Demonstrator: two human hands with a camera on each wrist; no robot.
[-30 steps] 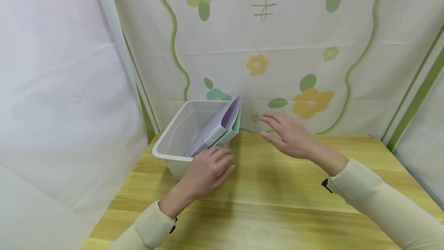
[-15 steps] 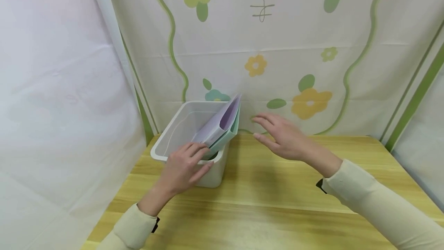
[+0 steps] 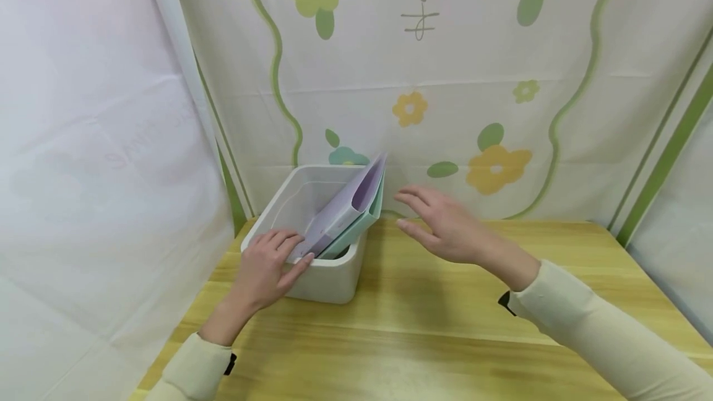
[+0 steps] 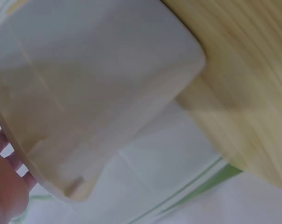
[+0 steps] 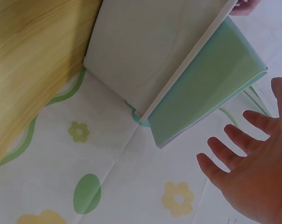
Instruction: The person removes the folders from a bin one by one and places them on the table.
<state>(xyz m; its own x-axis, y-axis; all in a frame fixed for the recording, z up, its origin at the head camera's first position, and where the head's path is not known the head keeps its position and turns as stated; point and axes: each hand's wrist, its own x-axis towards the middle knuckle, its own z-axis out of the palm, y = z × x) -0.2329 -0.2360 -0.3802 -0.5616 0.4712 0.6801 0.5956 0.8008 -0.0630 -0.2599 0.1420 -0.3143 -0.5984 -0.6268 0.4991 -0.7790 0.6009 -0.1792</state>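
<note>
A white plastic bin stands on the wooden table, with a purple file folder and a mint-green file folder leaning in it. Both folders tilt up to the right and stick out above the rim. My left hand is at the near left part of the bin's rim, fingers reaching over it and thumb close to the folders' lower ends. In the left wrist view its fingers show just past the rim. My right hand hovers right of the folders, touching nothing, its fingers loosely spread.
The wooden table extends right of the bin and toward me. A flower-printed cloth hangs right behind the bin, and a white cloth wall rises on the left.
My left hand has moved left along the bin's near side, from its right corner to its left part. My right hand has drifted slightly left toward the folders. Bin and folders look unmoved.
</note>
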